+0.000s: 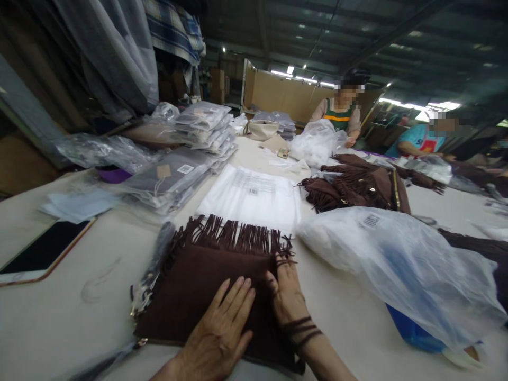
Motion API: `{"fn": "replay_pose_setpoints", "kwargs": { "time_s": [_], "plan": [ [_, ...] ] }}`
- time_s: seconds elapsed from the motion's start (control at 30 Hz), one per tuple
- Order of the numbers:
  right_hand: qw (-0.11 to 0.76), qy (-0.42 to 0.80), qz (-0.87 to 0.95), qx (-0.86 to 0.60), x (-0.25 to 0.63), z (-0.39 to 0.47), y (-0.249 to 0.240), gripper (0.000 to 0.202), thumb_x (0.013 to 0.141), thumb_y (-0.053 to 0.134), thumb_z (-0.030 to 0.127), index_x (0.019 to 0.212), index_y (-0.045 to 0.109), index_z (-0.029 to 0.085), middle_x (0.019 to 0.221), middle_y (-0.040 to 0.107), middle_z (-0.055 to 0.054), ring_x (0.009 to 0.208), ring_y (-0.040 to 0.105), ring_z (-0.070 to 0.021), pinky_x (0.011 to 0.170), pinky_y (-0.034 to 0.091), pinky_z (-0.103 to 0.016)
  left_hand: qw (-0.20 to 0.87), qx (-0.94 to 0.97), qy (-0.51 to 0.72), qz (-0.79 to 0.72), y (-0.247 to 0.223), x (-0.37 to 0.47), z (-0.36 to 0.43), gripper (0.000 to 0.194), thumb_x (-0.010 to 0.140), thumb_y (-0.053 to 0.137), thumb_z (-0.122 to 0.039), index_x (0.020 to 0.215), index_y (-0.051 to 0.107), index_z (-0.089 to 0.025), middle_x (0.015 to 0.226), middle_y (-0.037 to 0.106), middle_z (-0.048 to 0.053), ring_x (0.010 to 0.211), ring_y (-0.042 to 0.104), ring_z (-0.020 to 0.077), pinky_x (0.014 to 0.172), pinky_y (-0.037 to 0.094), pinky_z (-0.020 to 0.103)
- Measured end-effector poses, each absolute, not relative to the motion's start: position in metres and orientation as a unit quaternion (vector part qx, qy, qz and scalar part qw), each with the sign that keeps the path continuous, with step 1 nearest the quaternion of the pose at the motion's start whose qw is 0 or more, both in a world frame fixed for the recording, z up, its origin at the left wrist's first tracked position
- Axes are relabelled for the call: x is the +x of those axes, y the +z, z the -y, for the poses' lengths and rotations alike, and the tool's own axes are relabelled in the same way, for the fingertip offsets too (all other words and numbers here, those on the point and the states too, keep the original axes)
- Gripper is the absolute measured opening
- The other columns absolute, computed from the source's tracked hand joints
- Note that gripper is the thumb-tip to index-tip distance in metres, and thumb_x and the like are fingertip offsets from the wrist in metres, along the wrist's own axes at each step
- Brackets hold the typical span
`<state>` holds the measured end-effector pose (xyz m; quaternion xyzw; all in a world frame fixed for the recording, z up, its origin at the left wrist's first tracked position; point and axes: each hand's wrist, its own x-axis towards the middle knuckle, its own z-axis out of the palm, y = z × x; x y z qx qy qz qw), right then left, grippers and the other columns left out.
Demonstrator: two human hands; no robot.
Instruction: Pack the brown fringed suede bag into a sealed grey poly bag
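A dark brown fringed bag (pixel 198 275) lies flat on the pale table (pixel 59 317) right in front of me, its fringe pointing away. My left hand (pixel 220 333) presses flat on the bag's near part, fingers spread. My right hand (pixel 286 288) rests on the bag's right edge, fingertips in the fringe, with loose brown fringe strands draped over the wrist. Neither hand grips anything. A metal clasp and dark strap (pixel 153 275) run along the bag's left side.
Flat clear plastic bags (pixel 254 198) lie just beyond the bag. A pile of brown fringed bags (pixel 353 188) and a big plastic sack (pixel 400 264) sit to the right. Packed grey items (pixel 178 164) stack at left, a phone (pixel 43 251) near the left edge. Two people work at the far end.
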<state>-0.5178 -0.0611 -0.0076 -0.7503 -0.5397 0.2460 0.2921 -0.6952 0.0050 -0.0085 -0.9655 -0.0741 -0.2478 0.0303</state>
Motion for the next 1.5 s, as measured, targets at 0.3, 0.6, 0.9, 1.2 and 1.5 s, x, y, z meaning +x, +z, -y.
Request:
{"fn": "replay_pose_setpoints", "kwargs": {
  "time_s": [0.3,0.6,0.9,1.2,1.5],
  "plan": [
    [0.198,-0.051,0.465,-0.861,-0.590,0.016,-0.020,0.044,0.092,0.033,0.024,0.126,0.051,0.001,0.133,0.046,-0.026,0.128,0.037,-0.0368,0.102,0.032,-0.057,-0.238,-0.877,-0.387,0.155,-0.031,-0.710,-0.011,0.048,0.092,0.033,-0.016,0.139,0.025,-0.009,0.142,0.036,0.017,0.132,0.033,0.0232,0.105,0.039,0.037],
    [0.460,0.137,0.465,-0.744,-0.573,0.026,0.023,0.037,0.091,0.038,0.026,0.120,0.056,0.015,0.133,0.051,-0.012,0.125,0.045,-0.0203,0.107,0.035,-0.041,-0.203,-0.878,-0.399,0.168,-0.011,-0.726,-0.024,0.042,0.091,0.040,-0.015,0.133,0.037,-0.017,0.130,0.050,0.010,0.120,0.048,0.0187,0.100,0.044,0.030],
    [0.488,0.008,0.417,-0.766,-0.524,0.139,0.020,0.017,0.085,0.054,0.027,0.096,0.065,0.020,0.094,0.069,-0.005,0.087,0.066,-0.0160,0.075,0.055,-0.024,-0.130,-0.926,-0.355,-0.012,0.004,-0.681,0.018,0.023,0.086,0.041,-0.012,0.102,0.057,-0.009,0.090,0.057,0.010,0.088,0.050,0.0221,0.073,0.044,0.036],
    [0.386,-0.117,0.534,-0.743,-0.538,0.158,-0.013,0.030,0.086,0.048,0.012,0.115,0.054,0.018,0.108,0.063,-0.009,0.103,0.060,-0.0155,0.086,0.053,-0.026,-0.022,-0.955,-0.290,-0.056,0.007,-0.662,-0.001,0.031,0.091,0.029,-0.010,0.069,0.050,-0.014,0.068,0.047,0.003,0.066,0.042,0.0173,0.063,0.032,0.033],
    [0.213,-0.212,0.577,-0.759,-0.545,0.116,-0.013,0.055,0.081,0.052,0.029,0.128,0.040,0.003,0.124,0.052,-0.022,0.118,0.046,-0.0333,0.092,0.043,-0.055,-0.015,-0.949,-0.316,-0.012,0.005,-0.684,-0.021,0.031,0.093,0.029,-0.011,0.078,0.057,-0.012,0.073,0.051,0.005,0.072,0.047,0.0170,0.066,0.036,0.033]
  ]
}}
